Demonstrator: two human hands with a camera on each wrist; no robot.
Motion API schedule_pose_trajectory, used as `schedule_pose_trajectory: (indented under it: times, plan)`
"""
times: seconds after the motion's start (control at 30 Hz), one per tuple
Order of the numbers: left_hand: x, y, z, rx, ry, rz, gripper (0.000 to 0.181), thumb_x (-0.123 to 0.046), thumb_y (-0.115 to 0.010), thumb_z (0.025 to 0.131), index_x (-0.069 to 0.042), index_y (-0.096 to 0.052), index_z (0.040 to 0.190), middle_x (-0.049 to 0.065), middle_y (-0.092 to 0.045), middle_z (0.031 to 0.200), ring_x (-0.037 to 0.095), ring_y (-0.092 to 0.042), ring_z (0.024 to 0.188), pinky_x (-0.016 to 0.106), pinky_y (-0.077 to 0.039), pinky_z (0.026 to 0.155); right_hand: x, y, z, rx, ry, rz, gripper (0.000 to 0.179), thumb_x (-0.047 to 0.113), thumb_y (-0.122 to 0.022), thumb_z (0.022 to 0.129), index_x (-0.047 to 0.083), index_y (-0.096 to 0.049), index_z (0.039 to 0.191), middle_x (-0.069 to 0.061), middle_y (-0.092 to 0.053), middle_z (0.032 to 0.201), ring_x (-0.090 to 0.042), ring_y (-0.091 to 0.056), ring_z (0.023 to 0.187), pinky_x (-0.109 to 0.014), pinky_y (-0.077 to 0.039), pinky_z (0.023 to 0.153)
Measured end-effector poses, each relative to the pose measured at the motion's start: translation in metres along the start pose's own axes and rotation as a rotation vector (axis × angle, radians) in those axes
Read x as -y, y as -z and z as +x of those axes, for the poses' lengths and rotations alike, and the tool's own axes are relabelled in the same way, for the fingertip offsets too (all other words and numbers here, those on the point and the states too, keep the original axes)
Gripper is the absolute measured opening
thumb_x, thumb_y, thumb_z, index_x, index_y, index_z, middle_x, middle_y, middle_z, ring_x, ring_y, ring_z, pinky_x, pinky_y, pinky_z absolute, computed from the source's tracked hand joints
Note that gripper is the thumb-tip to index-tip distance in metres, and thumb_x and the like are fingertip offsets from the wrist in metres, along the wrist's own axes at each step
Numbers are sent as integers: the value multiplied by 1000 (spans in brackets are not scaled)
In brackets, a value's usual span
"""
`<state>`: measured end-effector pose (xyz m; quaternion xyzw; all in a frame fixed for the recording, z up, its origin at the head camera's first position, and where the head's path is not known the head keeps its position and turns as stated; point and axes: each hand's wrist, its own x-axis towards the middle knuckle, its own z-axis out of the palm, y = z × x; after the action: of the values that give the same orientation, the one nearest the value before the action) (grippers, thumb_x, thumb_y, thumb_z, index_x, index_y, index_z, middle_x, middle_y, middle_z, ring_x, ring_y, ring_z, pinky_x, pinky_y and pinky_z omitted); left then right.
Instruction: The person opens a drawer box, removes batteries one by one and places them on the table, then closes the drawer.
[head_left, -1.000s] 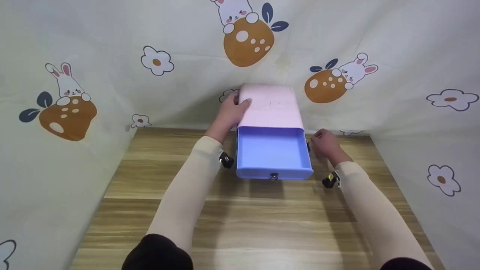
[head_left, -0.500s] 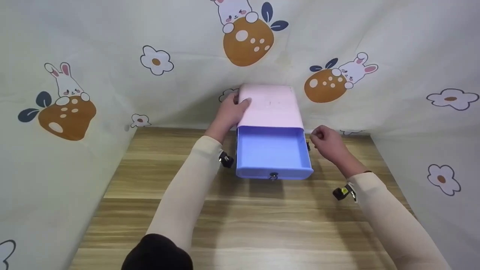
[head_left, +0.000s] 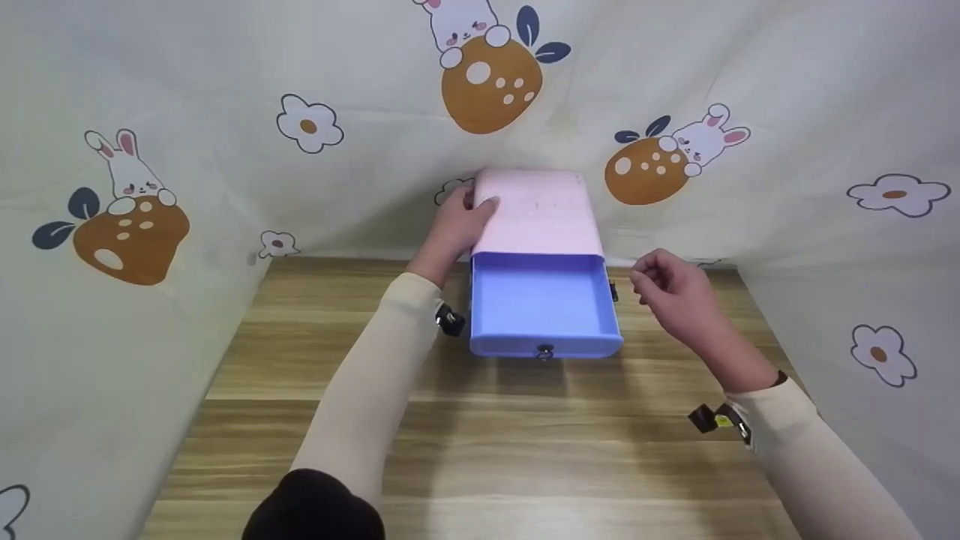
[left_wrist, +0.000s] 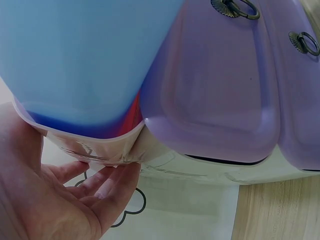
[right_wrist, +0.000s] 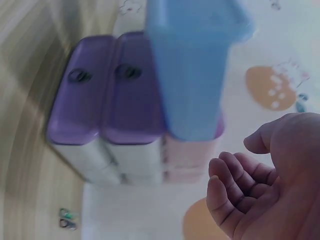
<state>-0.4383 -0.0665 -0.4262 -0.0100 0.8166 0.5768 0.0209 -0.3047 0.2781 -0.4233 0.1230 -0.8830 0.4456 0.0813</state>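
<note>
Wrist views alone showed purple plastic drawers (left_wrist: 220, 80); our left hand (head_left: 455, 226) gripped the boxy pink casing (head_left: 538, 214), our right hand (head_left: 681, 296) curled loosely, released.

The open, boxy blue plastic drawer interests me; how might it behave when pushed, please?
The open, boxy blue plastic drawer is probably stiff, given its straight-sided form, and light, since it looks thin-walled. Pushed inward, it would likely slide into the rounded pink plastic housing gripped by the left hand.
</note>
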Motion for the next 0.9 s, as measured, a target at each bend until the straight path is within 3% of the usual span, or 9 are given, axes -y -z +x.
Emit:
schedule_pose_trajectory:
  times: [0.23,0.4,0.67,0.8,0.9]
  plan:
    - [1,0,0,2,-15,-15,73,-48,-64,110,-9,-43,167,13,-56,160,25,-58,139,40,-49,115,26,-1,-22,-26,88,0,4,7,-69,109,3,-70,109,-13,-71,92,-20,-65,74,-22,-53,63]
    - [2,-1,-1,-1,-19,-19,73,-48,-65,110,-8,-42,167,13,-56,160,25,-58,139,41,-50,115,47,-7,-37,-11,145,-41,5,3,-71,106,8,-72,106,-6,-70,88,-21,-62,75,-22,-51,65]
    - [2,-2,-2,1,-12,-31,74,-49,-65,110,-10,-41,168,13,-55,161,25,-57,141,42,-49,117,64,-23,-60,87,302,-105,12,-2,-74,103,10,-72,104,8,-66,86,-12,-61,75,-24,-54,66]
    - [1,-2,-1,1,-9,-25,74,-49,-64,110,-9,-41,168,12,-55,161,24,-58,140,41,-49,117,67,-34,-71,123,416,-184,10,1,-76,103,10,-71,106,10,-63,87,-6,-59,75,-25,-55,64]
    - [0,-1,-1,2,0,-15,73,-49,-64,111,-10,-41,168,12,-55,162,23,-58,139,41,-49,116,66,-44,-78,154,456,-216,6,7,-74,104,10,-70,108,11,-64,88,-4,-59,77,-25,-56,65]
